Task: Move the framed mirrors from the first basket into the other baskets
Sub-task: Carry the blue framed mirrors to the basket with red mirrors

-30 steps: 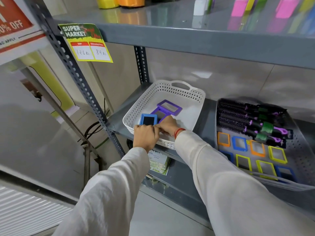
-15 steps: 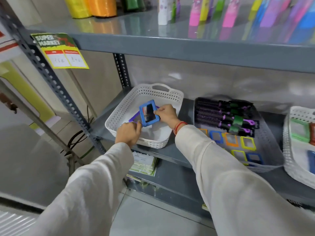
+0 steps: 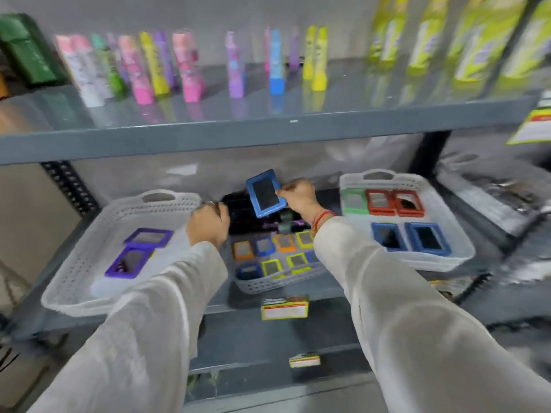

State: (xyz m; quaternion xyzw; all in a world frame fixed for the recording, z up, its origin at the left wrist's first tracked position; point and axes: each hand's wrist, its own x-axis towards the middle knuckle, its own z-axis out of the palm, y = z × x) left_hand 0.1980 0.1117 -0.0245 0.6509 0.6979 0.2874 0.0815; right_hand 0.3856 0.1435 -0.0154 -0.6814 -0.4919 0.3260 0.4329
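Two purple framed mirrors (image 3: 138,251) lie in the left white basket (image 3: 89,257). The left hand (image 3: 208,223), fingers curled and empty, hovers at its right rim. The right hand (image 3: 298,195) pinches a tilted blue framed mirror (image 3: 264,193) above the middle grey basket (image 3: 268,283), left of the right white basket (image 3: 447,234).

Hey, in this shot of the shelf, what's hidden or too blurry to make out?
Head view only:
- Brushes in the grey basket: hidden behind both hands and the blue mirror.
- Left hand: fist turned away, contents unseen.
- Yellow price tags: print blurred by motion.
- Far-right tray: smeared and cut off by the edge.
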